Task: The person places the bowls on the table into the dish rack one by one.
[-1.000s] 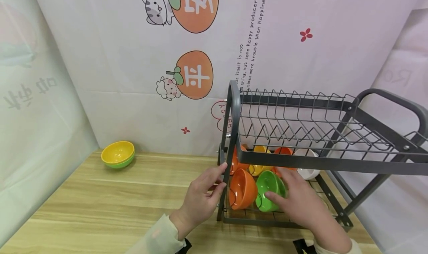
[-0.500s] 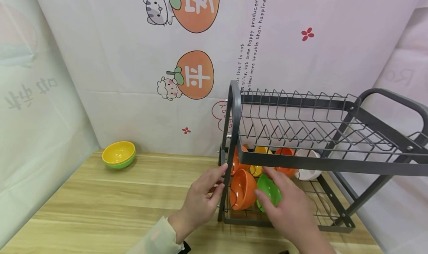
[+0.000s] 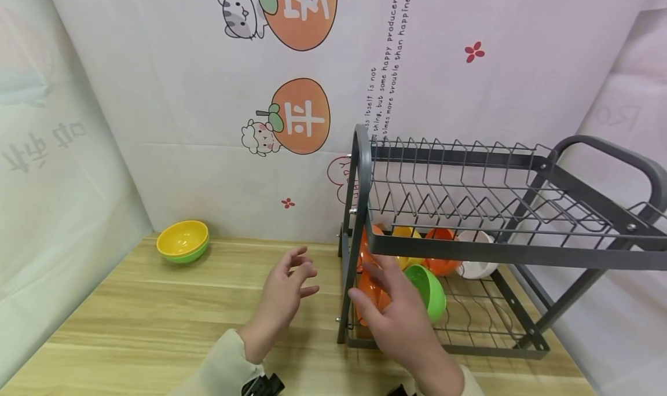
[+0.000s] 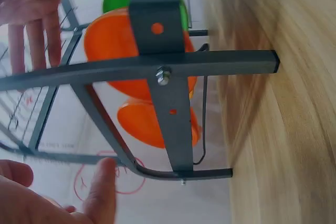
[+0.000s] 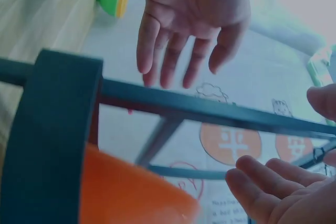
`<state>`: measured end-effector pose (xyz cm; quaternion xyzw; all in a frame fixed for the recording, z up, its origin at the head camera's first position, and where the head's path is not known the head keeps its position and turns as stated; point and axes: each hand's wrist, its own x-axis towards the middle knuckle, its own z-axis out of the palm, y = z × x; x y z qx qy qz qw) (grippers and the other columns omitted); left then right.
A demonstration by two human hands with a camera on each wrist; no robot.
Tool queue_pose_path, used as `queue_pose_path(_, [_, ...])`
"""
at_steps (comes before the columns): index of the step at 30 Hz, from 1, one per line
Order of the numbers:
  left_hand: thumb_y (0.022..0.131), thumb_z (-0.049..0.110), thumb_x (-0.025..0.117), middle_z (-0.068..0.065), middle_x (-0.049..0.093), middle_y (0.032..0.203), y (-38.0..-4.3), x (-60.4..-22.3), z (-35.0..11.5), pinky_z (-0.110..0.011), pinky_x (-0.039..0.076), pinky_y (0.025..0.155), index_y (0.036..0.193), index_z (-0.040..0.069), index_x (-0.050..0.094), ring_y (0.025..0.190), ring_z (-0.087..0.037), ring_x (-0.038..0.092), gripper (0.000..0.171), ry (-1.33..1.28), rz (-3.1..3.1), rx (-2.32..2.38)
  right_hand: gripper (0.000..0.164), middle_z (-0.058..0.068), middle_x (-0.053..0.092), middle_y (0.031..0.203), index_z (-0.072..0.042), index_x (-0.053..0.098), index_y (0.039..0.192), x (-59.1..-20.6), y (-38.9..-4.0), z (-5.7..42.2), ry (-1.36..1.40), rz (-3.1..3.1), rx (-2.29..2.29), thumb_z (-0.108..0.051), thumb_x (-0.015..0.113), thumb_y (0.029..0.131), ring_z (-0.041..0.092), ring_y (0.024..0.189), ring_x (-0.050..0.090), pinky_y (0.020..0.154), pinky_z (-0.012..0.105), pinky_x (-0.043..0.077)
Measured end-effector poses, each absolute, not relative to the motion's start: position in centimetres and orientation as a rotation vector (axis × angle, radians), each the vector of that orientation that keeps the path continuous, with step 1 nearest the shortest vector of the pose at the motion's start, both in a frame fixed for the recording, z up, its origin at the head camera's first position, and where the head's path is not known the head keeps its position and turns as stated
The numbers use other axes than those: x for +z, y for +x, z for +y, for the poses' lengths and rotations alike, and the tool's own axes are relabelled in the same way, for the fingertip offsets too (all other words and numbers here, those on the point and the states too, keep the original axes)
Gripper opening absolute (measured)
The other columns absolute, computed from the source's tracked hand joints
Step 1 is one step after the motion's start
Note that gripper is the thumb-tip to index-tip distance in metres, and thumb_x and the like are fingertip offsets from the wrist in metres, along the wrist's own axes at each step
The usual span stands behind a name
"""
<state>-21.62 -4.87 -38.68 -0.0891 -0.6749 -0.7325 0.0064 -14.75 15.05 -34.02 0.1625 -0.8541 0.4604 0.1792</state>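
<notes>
My left hand (image 3: 278, 297) hovers above the table, left of the rack's upright, fingers relaxed and holding nothing. My right hand (image 3: 403, 321) is raised at the rack's open front, fingers loosely bent. In the head view it covers part of the front orange bowl (image 3: 369, 286); the right wrist view shows a gap between that hand and the orange bowl (image 5: 131, 192). A green bowl (image 3: 431, 292) leans on its side in the lower tier, to the right of the orange one. Behind them stand another orange bowl (image 3: 363, 248), a yellow bowl (image 3: 406, 242), a red-orange bowl (image 3: 443, 266) and a white bowl (image 3: 476, 263).
The two-tier dark metal dish rack (image 3: 500, 256) stands on the wooden table (image 3: 156, 326) at the right. Its upper wire tier overhangs the bowls. At the back left, a yellow bowl (image 3: 182, 238) is nested in a green bowl (image 3: 186, 258). A printed cloth (image 3: 219, 182) hangs behind.
My left hand has come away from the rack's upright and moved left. The right hand has shifted left, from in front of the green bowl to in front of the orange one.
</notes>
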Motion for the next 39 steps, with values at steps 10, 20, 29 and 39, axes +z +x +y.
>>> queue_pose_path(10, [0.103,0.024,0.050,-0.022,0.037,0.143,-22.7,-39.4,-7.2,-0.046,0.058,0.083,0.148,0.003,0.033,0.117,-0.037,0.051,0.052,0.014,-2.060,-2.505,0.081,0.003,0.049,0.145,-0.024,0.025,0.159,-35.3,-16.2,13.1,0.612,-2.250,1.298,0.000,0.067,0.094,0.022,0.108,0.065,0.082,0.033,0.058])
queue_pose_path(20, [0.103,0.021,0.046,-0.022,0.034,0.145,-23.5,-39.8,-9.7,-0.045,0.059,0.080,0.151,0.002,0.028,0.113,-0.035,0.053,0.054,0.090,-2.076,-2.496,0.090,0.000,0.067,0.103,-0.020,0.021,0.161,-35.9,-17.4,12.7,0.592,-2.167,1.079,0.004,0.070,0.090,0.007,0.075,0.061,0.058,0.022,0.054])
queue_pose_path(29, [0.104,0.021,0.045,-0.023,0.032,0.147,-23.9,-40.1,-11.2,-0.045,0.059,0.081,0.150,0.001,0.027,0.114,-0.036,0.052,0.054,0.136,-2.112,-2.439,0.090,-0.001,0.066,0.099,-0.017,0.020,0.161,-36.1,-17.5,12.9,0.609,-2.171,1.031,0.004,0.071,0.090,0.008,0.076,0.060,0.058,0.021,0.053])
queue_pose_path(39, [0.104,0.023,0.048,-0.032,0.030,0.143,-26.2,-38.0,-17.8,-0.046,0.054,0.092,0.155,-0.003,0.015,0.121,-0.041,0.044,0.066,0.151,-2.449,-1.979,0.089,0.002,0.067,0.097,-0.015,0.019,0.161,-36.3,-17.6,12.9,0.623,-2.167,1.022,0.003,0.070,0.090,0.010,0.075,0.059,0.058,0.022,0.053])
